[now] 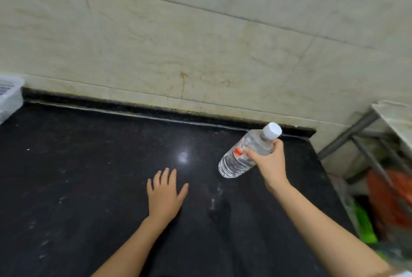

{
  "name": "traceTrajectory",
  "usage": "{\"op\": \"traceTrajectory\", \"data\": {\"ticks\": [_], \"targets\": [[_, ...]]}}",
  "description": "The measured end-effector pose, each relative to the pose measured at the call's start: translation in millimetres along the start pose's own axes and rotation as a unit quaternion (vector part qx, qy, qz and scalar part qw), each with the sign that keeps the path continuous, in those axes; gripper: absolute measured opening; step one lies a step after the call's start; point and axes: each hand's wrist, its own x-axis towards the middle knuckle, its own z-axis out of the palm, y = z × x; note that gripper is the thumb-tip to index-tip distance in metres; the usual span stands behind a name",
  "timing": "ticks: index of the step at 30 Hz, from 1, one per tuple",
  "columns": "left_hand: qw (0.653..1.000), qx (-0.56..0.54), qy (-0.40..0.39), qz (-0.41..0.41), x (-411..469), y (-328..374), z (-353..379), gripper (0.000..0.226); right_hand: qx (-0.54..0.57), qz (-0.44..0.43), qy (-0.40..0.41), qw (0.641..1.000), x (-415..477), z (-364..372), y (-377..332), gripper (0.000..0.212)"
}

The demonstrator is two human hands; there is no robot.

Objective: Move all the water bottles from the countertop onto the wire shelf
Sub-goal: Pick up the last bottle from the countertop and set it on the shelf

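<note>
A clear water bottle [239, 158] with a white cap and a red-and-white label hangs tilted above the black countertop [89, 176], cap pointing up and right. My right hand [269, 163] grips it round the upper body just below the neck. Flat and open, my left hand [165, 194] hovers over or rests on the countertop to the left of the bottle, fingers spread. The metal frame of the wire shelf [361, 140] shows at the right, beyond the counter's end.
A tiled wall [200, 42] rises behind the counter. A white plastic basket [9, 96] stands at the far left edge. Below the shelf frame at the right lie an orange bag [388, 198] and something green [363, 223].
</note>
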Motion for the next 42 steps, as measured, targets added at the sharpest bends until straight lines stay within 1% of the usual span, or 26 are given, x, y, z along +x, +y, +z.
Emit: {"op": "traceTrajectory", "data": {"ticks": [1, 2, 4, 7, 9, 11, 13, 15, 16, 18, 22, 26, 30, 34, 38, 42], "targets": [[0.999, -0.011, 0.013, 0.039, -2.3, 27.7, -0.9, 0.081, 0.003, 0.002, 0.009, 1.0, -7.7, -25.4, -3.1, 0.06], [0.996, -0.02, 0.004, 0.082, -6.8, 57.6, -0.8, 0.088, 0.003, 0.001, 0.02, 1.0, -15.8, -51.6, -5.4, 0.06], [0.983, -0.039, -0.047, 0.172, -23.4, 120.2, 4.1, 0.1, -0.005, -0.007, 0.05, 0.999, -34.7, -106.8, -8.2, 0.061], [0.95, -0.063, -0.092, 0.291, -65.5, 214.7, 21.9, 0.104, -0.02, -0.014, 0.088, 0.996, -70.4, -193.6, -10.0, 0.063], [0.928, -0.088, -0.105, 0.347, -102.5, 272.7, 36.3, 0.104, -0.024, -0.024, 0.108, 0.994, -97.1, -251.9, -10.5, 0.064], [0.898, -0.144, -0.111, 0.401, -143.8, 325.7, 49.9, 0.1, -0.028, -0.035, 0.129, 0.991, -123.8, -309.1, -9.9, 0.062], [0.862, -0.227, -0.151, 0.428, -186.1, 373.5, 59.5, 0.087, -0.032, -0.045, 0.146, 0.988, -148.6, -362.9, -11.0, 0.06], [0.826, -0.308, -0.222, 0.415, -222.5, 412.7, 66.5, 0.067, -0.041, -0.053, 0.159, 0.985, -168.7, -409.9, -14.6, 0.061], [0.812, -0.34, -0.241, 0.408, -237.7, 429.8, 69.6, 0.06, -0.043, -0.056, 0.166, 0.984, -176.9, -431.4, -15.7, 0.061], [0.796, -0.37, -0.261, 0.402, -261.5, 460.1, 74.0, 0.055, -0.044, -0.059, 0.172, 0.982, -189.4, -468.3, -18.3, 0.062], [0.783, -0.376, -0.244, 0.432, -279.2, 517.0, 76.1, 0.055, -0.06, -0.068, 0.171, 0.981, -194.2, -524.5, -25.1, 0.067], [0.784, -0.385, -0.207, 0.442, -262.6, 577.2, 78.1, 0.054, -0.051, -0.091, 0.181, 0.978, -164.4, -572.5, -29.9, 0.06], [0.791, -0.376, -0.172, 0.451, -227.1, 647.8, 77.8, 0.052, -0.019, -0.091, 0.184, 0.979, -99.9, -612.4, -33.6, 0.067], [0.825, -0.34, -0.14, 0.429, -177.8, 713.5, 96.8, 0.062, 0.051, -0.076, 0.193, 0.977, -13.5, -644.5, -30.3, 0.067], [0.861, -0.306, -0.123, 0.388, -133.3, 771.5, 123.8, 0.072, 0.047, -0.05, 0.197, 0.978, 66.6, -669.2, -16.1, 0.076], [0.884, -0.283, -0.129, 0.35, -96.6, 812.8, 150.4, 0.078, 0.046, -0.029, 0.179, 0.982, 122.5, -685.8, -1.5, 0.081]]}}
